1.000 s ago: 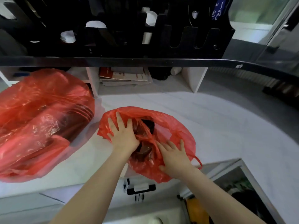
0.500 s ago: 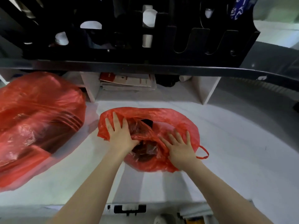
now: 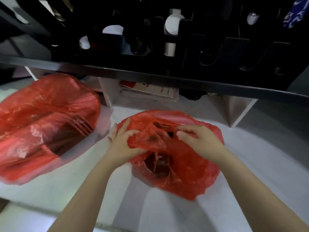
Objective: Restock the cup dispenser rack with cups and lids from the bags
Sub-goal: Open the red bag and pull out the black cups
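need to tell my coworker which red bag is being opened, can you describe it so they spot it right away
On the white counter below the black dispenser rack lie two red plastic bags. It is the smaller red bag, to the right, gripped by the left hand and right hand; the larger red bag lies untouched.

The small bag [image 3: 182,166] under the hands is thin red plastic film, crinkled, glossy and half see-through. The large bag [image 3: 45,124] left of it is the same shiny, wrinkled film. The desk [image 3: 260,158] beneath looks white, smooth and matt. Above the small bag, the rack [image 3: 192,47] is black, smooth-faced board.
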The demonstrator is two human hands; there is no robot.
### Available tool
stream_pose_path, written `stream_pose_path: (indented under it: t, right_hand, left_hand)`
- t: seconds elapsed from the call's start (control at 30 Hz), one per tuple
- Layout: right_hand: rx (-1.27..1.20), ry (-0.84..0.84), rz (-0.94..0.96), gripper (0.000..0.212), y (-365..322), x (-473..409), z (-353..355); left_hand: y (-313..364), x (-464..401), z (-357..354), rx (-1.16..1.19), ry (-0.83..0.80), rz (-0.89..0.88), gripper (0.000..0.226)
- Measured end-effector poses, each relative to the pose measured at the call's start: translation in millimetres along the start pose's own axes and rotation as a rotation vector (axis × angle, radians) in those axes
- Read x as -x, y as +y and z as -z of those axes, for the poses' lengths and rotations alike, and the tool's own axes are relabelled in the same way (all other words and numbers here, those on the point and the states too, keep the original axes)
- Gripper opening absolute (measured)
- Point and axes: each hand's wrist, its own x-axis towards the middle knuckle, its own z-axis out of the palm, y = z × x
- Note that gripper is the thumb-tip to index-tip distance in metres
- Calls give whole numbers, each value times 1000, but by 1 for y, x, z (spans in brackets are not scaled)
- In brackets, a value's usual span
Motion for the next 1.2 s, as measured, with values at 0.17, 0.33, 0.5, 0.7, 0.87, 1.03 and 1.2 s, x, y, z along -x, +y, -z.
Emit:
stream_pose_path:
  t: [0.17,0.33,0.5,0.7,0.87,1.03,1.2]
  right_hand:
    - [162,129,-30,13,-16,-12,-38]
    - [332,-63,71,59,-26,0,-90]
    - [571,-95,81,82,-20,11,-113]
    - [688,-109,26,89,-4,25,-117]
    - [601,-48,-136,111,6,36,-119]
    - [556,108,68,85,2,44,-116]
    - [588,183,263,31,3,50,-111]
  left_hand:
    - [-6,6,25,147,-160,94,30]
    - [1,0,35,-141,79,14,11]
    - [21,-2,16,128,-118,-471,33]
    - [-16,-15,-27,-416,-328,-255,70]
    - [-47,-13,-27,-461,-267,-122,89]
    - [-60,-15,-16,-267,-264,-70,94]
    - [-62,-20,-9,-329,-271,-86,89]
